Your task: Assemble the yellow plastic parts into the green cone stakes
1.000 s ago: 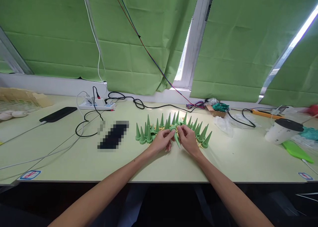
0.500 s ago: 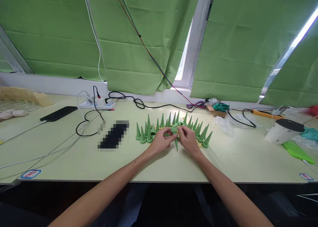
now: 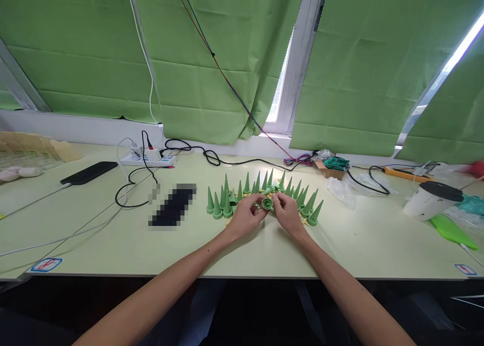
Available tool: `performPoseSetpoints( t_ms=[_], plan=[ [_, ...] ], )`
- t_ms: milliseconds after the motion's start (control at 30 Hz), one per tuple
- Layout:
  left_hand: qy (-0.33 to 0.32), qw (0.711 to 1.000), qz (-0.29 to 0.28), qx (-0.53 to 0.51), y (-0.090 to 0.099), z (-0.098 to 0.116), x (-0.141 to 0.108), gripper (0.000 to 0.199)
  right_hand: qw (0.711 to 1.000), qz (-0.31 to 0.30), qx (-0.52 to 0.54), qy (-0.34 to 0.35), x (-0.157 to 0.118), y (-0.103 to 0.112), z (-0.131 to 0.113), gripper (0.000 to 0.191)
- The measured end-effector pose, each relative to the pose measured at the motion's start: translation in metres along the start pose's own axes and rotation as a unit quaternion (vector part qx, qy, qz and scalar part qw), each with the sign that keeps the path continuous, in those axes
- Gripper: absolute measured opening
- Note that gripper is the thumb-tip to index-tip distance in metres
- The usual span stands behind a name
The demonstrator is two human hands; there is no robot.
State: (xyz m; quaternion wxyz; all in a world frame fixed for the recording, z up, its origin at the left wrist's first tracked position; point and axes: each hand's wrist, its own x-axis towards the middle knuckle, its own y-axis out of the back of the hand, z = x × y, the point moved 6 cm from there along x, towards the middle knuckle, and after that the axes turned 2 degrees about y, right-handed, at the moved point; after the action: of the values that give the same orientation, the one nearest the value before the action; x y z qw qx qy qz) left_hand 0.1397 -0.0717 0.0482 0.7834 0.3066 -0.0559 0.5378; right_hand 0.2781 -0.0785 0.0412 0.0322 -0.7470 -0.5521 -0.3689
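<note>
My left hand (image 3: 246,217) grips a green plastic cone spike (image 3: 267,204) by the rim of its round base. The hollow open end of that spike faces me, and its point is hidden behind. Close against its right side, my right hand (image 3: 289,214) is closed in a pinch; whatever sits between those fingertips is too small to make out. Around both hands stand several more green cone spikes (image 3: 217,208), points up, in a wide cluster. Small yellowish pieces (image 3: 303,221) lie among them, partly covered by the spikes and my hands.
Left of the spikes lies a blurred-out dark phone-like object (image 3: 174,206). Farther left are a black phone (image 3: 89,173) and a power strip (image 3: 148,158) with cables. To the right stand a lidded white cup (image 3: 431,200), a small cardboard box (image 3: 328,170) and plastic bags (image 3: 342,190).
The held spike has turned: its tip pointed down toward me before, and now its hollow base faces me. Both hands stay in nearly the same place.
</note>
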Motion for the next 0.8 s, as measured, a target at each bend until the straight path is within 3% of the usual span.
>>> performPoseSetpoints(
  t_ms=[300, 567, 800],
  plan=[
    [-0.012, 0.999, 0.002, 0.033, 0.000, -0.002, 0.001, 0.020, 1.000, 0.006, 0.002, -0.001, 0.000, 0.001, -0.002, 0.038],
    [0.037, 0.999, 0.022, -0.017, 0.002, -0.007, -0.001, 0.022, 0.999, 0.012, 0.035, -0.026, -0.001, 0.002, -0.001, 0.039],
    [0.062, 0.998, 0.004, -0.026, -0.001, -0.011, 0.000, 0.027, 0.999, 0.012, 0.028, -0.010, -0.001, 0.002, -0.003, 0.039]
  ],
)
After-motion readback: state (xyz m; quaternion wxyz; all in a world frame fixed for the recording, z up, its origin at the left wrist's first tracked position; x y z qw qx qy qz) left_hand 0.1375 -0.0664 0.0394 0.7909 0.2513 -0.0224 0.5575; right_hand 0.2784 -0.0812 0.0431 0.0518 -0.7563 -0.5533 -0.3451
